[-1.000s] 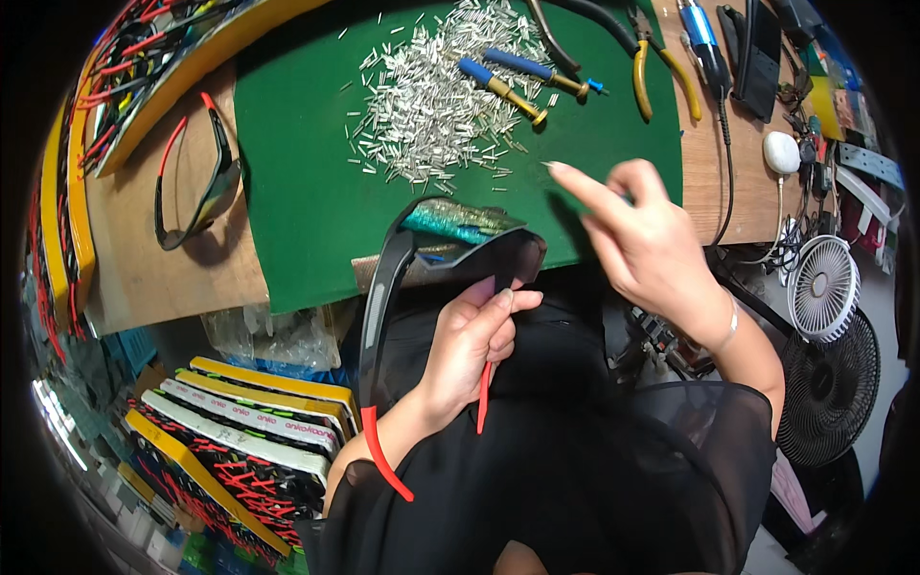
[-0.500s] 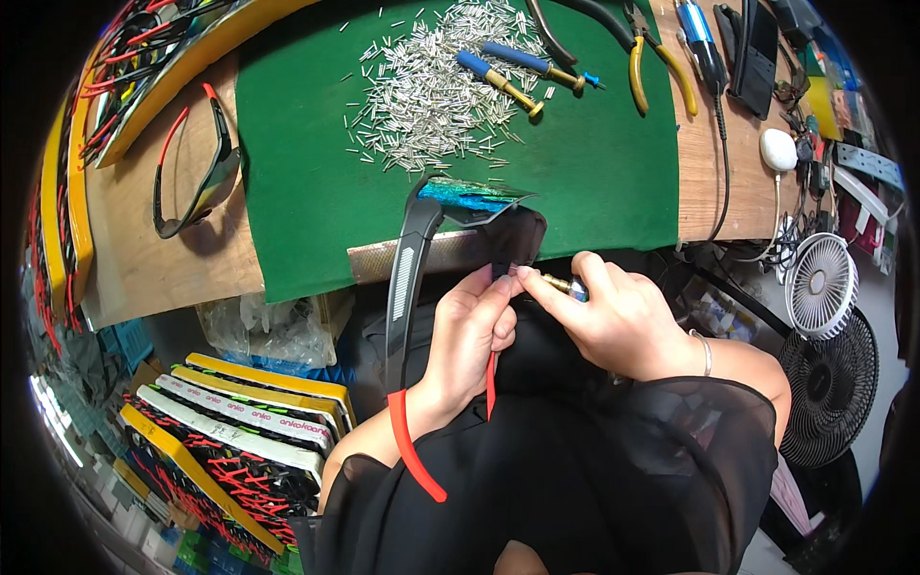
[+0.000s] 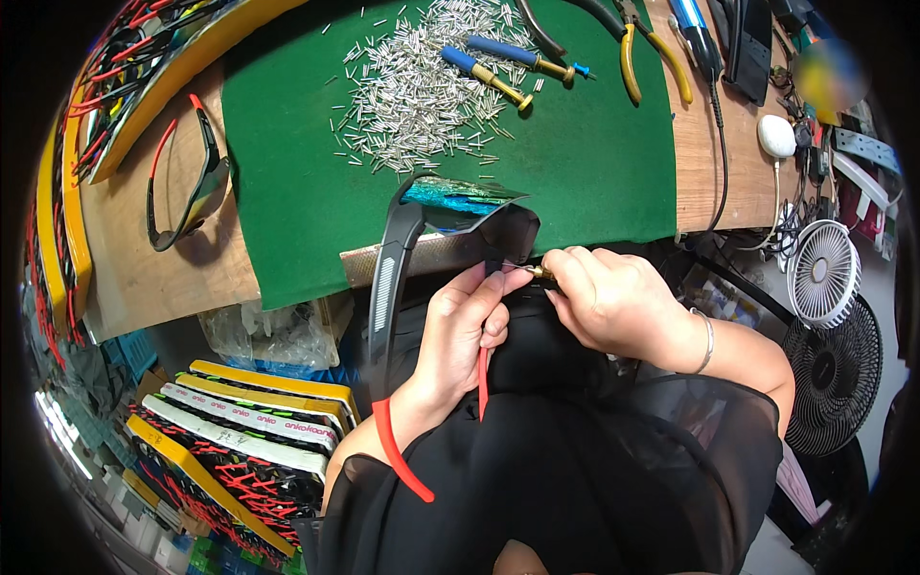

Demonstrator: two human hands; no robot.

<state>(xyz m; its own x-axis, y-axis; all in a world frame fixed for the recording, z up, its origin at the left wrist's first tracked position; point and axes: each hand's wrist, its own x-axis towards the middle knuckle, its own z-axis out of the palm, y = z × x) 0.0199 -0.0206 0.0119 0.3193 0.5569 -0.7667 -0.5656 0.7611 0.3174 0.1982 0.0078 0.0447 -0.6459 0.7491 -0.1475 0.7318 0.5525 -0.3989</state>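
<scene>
Glasses: one pair, dark frame, mirrored lens; held at the near edge of the bench, lens toward the green mat
Long axis: temples run back toward the person, roughly square to the near edge; the left one free, ending in a red tip
Left hand: closed, gripping the other temple close to the lens; the nearer of the two hands, being on the glasses
Right hand: fingers curled round a driver, brass end showing, handle mostly hidden; just to the right of the left hand
Key relation: driver lies crosswise to the temples, about along the near edge, its thin shaft pointing left to where the temple meets the frame; whether the tip is seated there cannot be told
Pins: many, silver, heaped on the mat toward the far edge, well apart from both hands
</scene>
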